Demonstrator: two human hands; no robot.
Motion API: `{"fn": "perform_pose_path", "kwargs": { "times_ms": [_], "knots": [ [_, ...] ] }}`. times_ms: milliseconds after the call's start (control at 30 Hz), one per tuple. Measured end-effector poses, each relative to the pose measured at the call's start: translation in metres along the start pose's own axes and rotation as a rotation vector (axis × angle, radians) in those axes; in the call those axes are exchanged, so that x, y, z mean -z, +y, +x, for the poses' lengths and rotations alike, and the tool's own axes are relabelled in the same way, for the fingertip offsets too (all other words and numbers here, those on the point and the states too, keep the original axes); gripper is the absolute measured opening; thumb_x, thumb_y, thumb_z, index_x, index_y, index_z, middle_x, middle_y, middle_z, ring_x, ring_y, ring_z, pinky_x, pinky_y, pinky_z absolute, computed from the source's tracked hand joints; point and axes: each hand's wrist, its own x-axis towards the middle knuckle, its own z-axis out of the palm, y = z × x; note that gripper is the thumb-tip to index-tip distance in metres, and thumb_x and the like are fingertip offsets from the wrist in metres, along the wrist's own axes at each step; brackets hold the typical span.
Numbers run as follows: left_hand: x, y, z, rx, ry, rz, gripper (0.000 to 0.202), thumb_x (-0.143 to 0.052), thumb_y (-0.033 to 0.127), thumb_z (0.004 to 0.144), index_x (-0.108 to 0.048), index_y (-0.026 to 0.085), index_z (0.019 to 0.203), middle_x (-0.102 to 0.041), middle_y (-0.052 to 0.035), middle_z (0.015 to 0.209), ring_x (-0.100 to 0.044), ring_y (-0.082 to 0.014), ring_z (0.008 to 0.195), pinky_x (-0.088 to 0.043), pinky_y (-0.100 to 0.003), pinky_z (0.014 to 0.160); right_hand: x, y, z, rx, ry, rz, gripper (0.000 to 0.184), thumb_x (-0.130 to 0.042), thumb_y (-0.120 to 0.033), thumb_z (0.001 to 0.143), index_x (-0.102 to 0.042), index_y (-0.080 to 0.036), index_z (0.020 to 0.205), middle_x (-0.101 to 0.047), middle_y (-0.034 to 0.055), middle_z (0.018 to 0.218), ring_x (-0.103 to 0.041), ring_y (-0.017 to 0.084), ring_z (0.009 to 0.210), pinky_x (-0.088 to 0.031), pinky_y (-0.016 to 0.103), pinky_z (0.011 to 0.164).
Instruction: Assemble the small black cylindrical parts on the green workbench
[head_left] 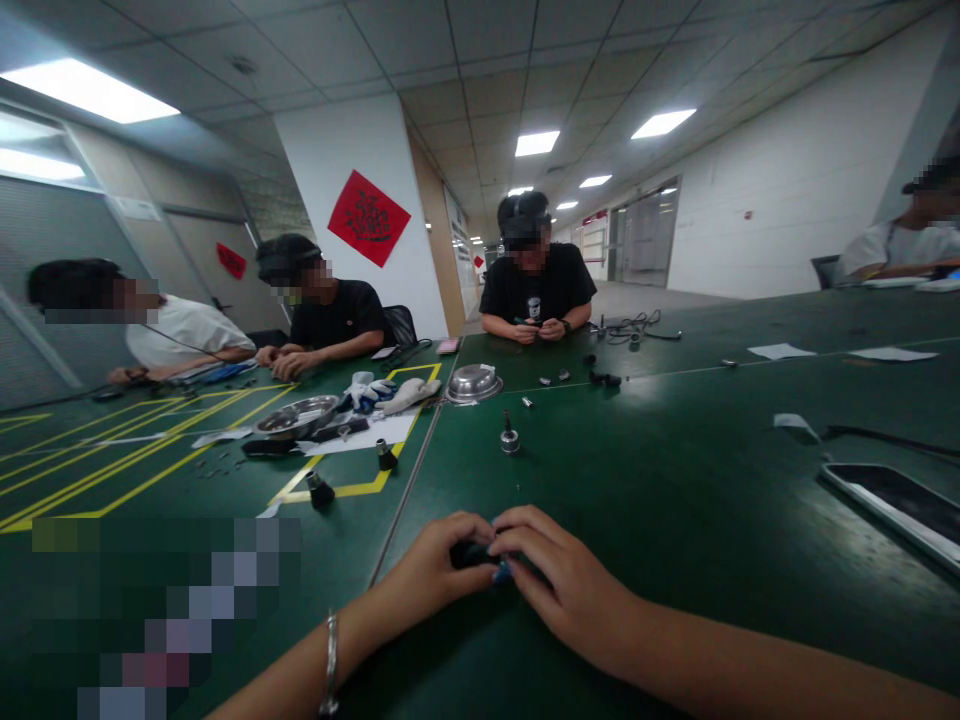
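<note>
My left hand (429,568) and my right hand (564,580) meet low in the middle of the head view, resting on the green table (675,480). Both are closed on a small black part (471,553) held between their fingertips. A bit of blue (501,572) shows under my right fingers. A bracelet (330,662) sits on my left wrist. Just beyond my hands stands a small metal fitting (510,438). Two small black cylinders (385,455) (321,491) stand to the left of it.
Two metal bowls (473,384) (296,417), white gloves (390,395) and paper lie mid-table. A phone (892,505) lies at the right edge. Small parts and cables (634,325) are scattered farther off. Several people sit around the table, one opposite me.
</note>
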Motion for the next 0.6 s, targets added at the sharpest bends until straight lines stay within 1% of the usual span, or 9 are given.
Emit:
{"fn": "perform_pose_path", "kwargs": {
  "times_ms": [133, 233, 300, 367, 433, 500, 600],
  "knots": [
    [0.003, -0.001, -0.001, -0.021, -0.053, -0.008, 0.015, -0.067, 0.028, 0.075, -0.064, 0.018, 0.087, -0.064, -0.0011, 0.09, -0.057, -0.0184, 0.089, -0.043, -0.029, 0.081, -0.001, 0.0, -0.001, 0.038, 0.009, -0.013, 0.032, -0.044, -0.003, 0.089, -0.051, -0.023, 0.112, -0.054, 0.005, 0.105, -0.054, 0.016, 0.097, -0.046, 0.031, 0.086],
    [0.003, 0.0, -0.001, -0.049, -0.072, 0.003, 0.016, -0.066, 0.028, 0.076, -0.064, 0.018, 0.089, -0.064, -0.0023, 0.093, -0.057, -0.0189, 0.091, -0.043, -0.03, 0.082, -0.001, 0.0, -0.002, 0.071, -0.01, -0.029, 0.029, -0.043, -0.005, 0.091, -0.051, -0.022, 0.113, -0.054, 0.0056, 0.106, -0.054, 0.016, 0.099, -0.047, 0.03, 0.087],
    [0.001, 0.0, -0.001, -0.067, -0.083, 0.012, 0.017, -0.065, 0.029, 0.078, -0.064, 0.019, 0.092, -0.064, -0.0034, 0.096, -0.057, -0.0195, 0.093, -0.042, -0.031, 0.085, -0.002, -0.001, -0.003, 0.086, -0.027, -0.05, 0.027, -0.045, -0.006, 0.091, -0.051, -0.021, 0.112, -0.056, 0.0054, 0.107, -0.054, 0.016, 0.102, -0.044, 0.032, 0.094],
    [-0.003, -0.002, -0.002, -0.075, -0.071, 0.036, 0.018, -0.065, 0.028, 0.078, -0.064, 0.019, 0.094, -0.064, -0.0042, 0.1, -0.056, -0.0205, 0.097, -0.041, -0.034, 0.089, -0.004, 0.0, -0.003, 0.095, -0.032, -0.095, 0.027, -0.046, -0.005, 0.09, -0.051, -0.02, 0.111, -0.058, 0.005, 0.106, -0.055, 0.016, 0.103, -0.036, 0.037, 0.104],
    [-0.008, -0.004, -0.003, -0.06, -0.047, 0.065, 0.019, -0.067, 0.026, 0.075, -0.063, 0.02, 0.092, -0.064, -0.0041, 0.102, -0.055, -0.0215, 0.099, -0.039, -0.036, 0.092, -0.004, 0.0, -0.002, 0.095, -0.022, -0.139, 0.026, -0.048, -0.005, 0.088, -0.053, -0.019, 0.108, -0.06, 0.0044, 0.104, -0.056, 0.015, 0.102, -0.028, 0.04, 0.109],
    [-0.011, -0.005, -0.005, -0.034, -0.041, 0.078, 0.02, -0.069, 0.024, 0.072, -0.063, 0.021, 0.091, -0.064, -0.0035, 0.102, -0.054, -0.0225, 0.101, -0.038, -0.038, 0.095, -0.004, 0.001, -0.001, 0.085, -0.008, -0.16, 0.024, -0.051, -0.005, 0.086, -0.056, -0.019, 0.105, -0.063, 0.0039, 0.104, -0.056, 0.015, 0.102, -0.028, 0.038, 0.109],
    [-0.013, -0.005, -0.007, 0.001, -0.05, 0.044, 0.027, -0.071, 0.025, 0.071, -0.062, 0.021, 0.097, -0.063, -0.004, 0.106, -0.053, -0.0239, 0.104, -0.037, -0.042, 0.097, -0.001, 0.001, 0.001, 0.055, 0.014, -0.17, 0.026, -0.054, -0.007, 0.085, -0.059, -0.021, 0.107, -0.065, 0.0025, 0.107, -0.054, 0.016, 0.109, -0.031, 0.037, 0.107]
  ]
}}
